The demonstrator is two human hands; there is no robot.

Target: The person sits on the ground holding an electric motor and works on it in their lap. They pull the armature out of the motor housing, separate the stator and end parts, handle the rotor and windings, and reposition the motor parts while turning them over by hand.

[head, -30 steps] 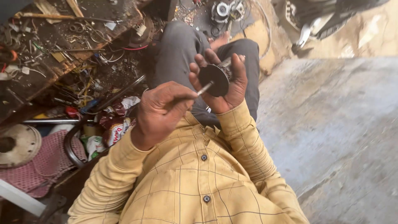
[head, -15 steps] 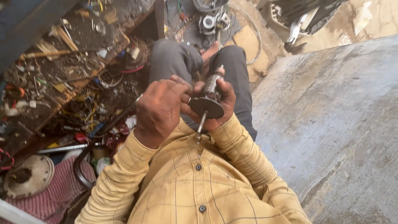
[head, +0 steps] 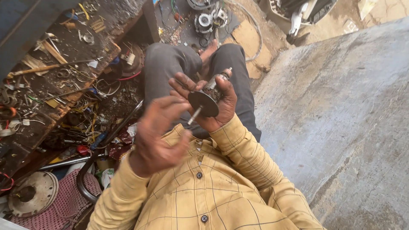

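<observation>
Wrapped around a small motor rotor (head: 211,94), the right hand (head: 217,106) clamps it from behind. The fingers are pressed against its wound body. Its dark round disc (head: 203,103) faces the camera and a thin steel shaft (head: 194,115) pokes out toward the chest. The rotor sits above the lap, in front of the grey trousers (head: 170,68).

Just left of the rotor, the left hand (head: 159,138) hangs loosely curled and motion-blurred. Its fingertips (head: 181,102) are close to the disc, but I cannot tell whether they pinch the shaft or merely hover beside it.

The risk, as I judge it, is a slip. The rotor is held in one palm only, so a hard tug or twist on the shaft could roll it out of the fingers onto the cluttered floor below.

Below and left of the rotor lies a crumpled dark-red wrapper (head: 121,142), and farther down a small white-and-green packet (head: 106,174), print unreadable. Farther left, a wooden bench (head: 51,72) carries metal scraps. Lower left, a round metal plate (head: 32,194) rests on a pink woven mat (head: 64,200). Right of the rotor rises a grey concrete slab (head: 341,106).
</observation>
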